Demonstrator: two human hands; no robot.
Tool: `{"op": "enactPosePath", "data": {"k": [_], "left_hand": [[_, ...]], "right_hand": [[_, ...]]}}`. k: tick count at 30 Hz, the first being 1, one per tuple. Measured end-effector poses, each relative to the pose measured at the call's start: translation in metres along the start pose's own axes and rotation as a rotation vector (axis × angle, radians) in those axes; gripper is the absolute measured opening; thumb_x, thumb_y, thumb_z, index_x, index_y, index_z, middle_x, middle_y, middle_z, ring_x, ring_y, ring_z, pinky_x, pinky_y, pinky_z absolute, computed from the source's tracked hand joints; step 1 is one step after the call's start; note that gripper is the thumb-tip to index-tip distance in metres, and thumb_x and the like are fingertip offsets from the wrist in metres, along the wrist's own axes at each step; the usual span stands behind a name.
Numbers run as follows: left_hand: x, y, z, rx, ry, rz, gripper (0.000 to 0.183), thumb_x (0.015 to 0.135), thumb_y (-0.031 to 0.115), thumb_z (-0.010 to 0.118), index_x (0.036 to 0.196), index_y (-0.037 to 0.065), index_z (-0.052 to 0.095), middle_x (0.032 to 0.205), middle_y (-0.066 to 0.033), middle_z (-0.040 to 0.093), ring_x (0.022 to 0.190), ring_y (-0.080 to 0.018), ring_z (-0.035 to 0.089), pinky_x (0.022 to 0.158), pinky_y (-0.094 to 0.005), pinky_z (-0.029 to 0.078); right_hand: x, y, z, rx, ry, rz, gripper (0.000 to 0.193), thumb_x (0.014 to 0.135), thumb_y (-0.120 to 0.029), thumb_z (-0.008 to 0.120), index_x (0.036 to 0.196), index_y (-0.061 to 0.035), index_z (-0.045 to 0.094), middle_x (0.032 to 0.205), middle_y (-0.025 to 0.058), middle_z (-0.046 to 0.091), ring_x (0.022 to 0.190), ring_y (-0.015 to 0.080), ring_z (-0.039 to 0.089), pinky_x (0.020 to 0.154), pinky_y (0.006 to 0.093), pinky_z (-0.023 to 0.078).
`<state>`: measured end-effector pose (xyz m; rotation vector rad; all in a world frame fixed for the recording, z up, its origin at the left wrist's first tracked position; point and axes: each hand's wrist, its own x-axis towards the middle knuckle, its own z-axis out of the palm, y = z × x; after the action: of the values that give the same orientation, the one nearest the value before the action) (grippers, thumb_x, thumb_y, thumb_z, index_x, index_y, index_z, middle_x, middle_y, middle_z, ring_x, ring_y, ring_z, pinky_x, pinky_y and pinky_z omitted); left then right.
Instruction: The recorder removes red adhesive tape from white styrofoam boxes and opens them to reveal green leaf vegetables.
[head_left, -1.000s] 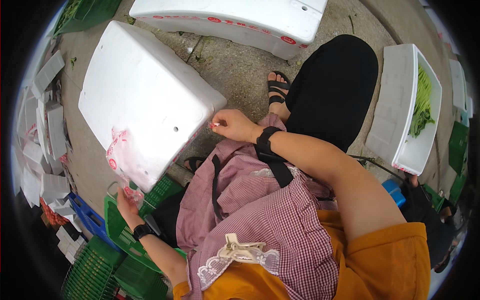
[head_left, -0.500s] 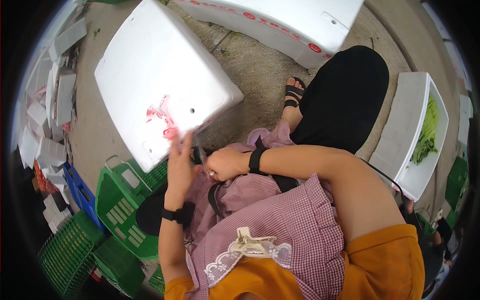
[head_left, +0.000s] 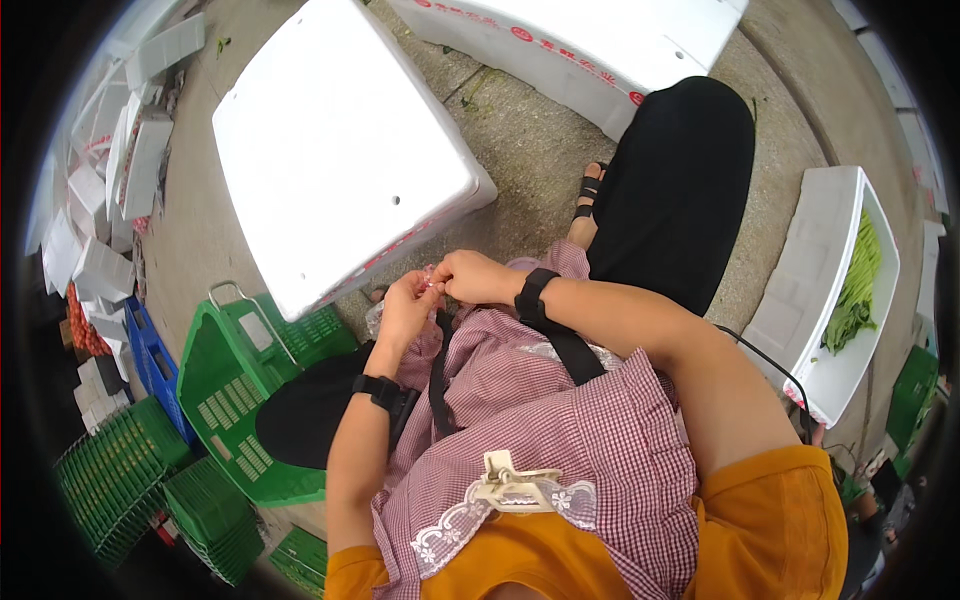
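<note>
A thin clear plastic bag [head_left: 376,316] with red print is crumpled between my two hands, over my lap. My left hand [head_left: 408,304] pinches it with the fingertips. From the other side my right hand [head_left: 476,277] grips its bunched edge, the fingertips of both hands nearly touching. Much of the bag is hidden behind the fingers. Just beyond my hands stands a big white foam box [head_left: 345,150], its top surface bare. My checked apron [head_left: 540,400] lies below my wrists.
A green plastic basket [head_left: 250,400] with a metal handle sits at my left, near stacked green baskets [head_left: 110,470] and a blue crate [head_left: 160,365]. Another foam box [head_left: 590,75] stands ahead. At right, an open foam box [head_left: 800,290] holds leafy greens [head_left: 855,290].
The red-printed plastic has come off the foam box top and is gathered between both hands. My left hand has drawn back and closed on it; my right hand has moved slightly up and right.
</note>
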<state>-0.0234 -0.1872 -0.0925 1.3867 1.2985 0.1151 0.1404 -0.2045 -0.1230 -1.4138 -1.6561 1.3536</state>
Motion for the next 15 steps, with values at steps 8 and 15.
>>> {"op": "enactPosePath", "data": {"k": [8, 15], "left_hand": [[0.032, -0.007, 0.015, 0.465, 0.179, 0.032, 0.022, 0.078, 0.018, 0.060, 0.074, -0.003, 0.062, 0.063, -0.0081, 0.062, 0.057, -0.0142, 0.057, 0.055, -0.0302, 0.044], [0.036, -0.013, -0.004, 0.008, 0.290, -0.265, 0.019, 0.080, 0.010, 0.049, 0.081, -0.004, 0.061, 0.072, -0.0087, 0.064, 0.056, -0.0115, 0.057, 0.044, -0.0236, 0.040]], "right_hand": [[0.007, 0.014, -0.021, -0.110, -0.069, 0.280, 0.021, 0.069, -0.027, 0.061, 0.075, -0.0080, 0.068, 0.071, 0.0146, 0.063, 0.069, 0.0314, 0.060, 0.064, 0.0385, 0.047], [0.021, 0.045, -0.062, 0.101, 0.386, 0.534, 0.020, 0.071, -0.019, 0.058, 0.079, -0.0042, 0.066, 0.078, 0.0159, 0.063, 0.075, 0.0307, 0.061, 0.068, 0.0382, 0.048]]}}
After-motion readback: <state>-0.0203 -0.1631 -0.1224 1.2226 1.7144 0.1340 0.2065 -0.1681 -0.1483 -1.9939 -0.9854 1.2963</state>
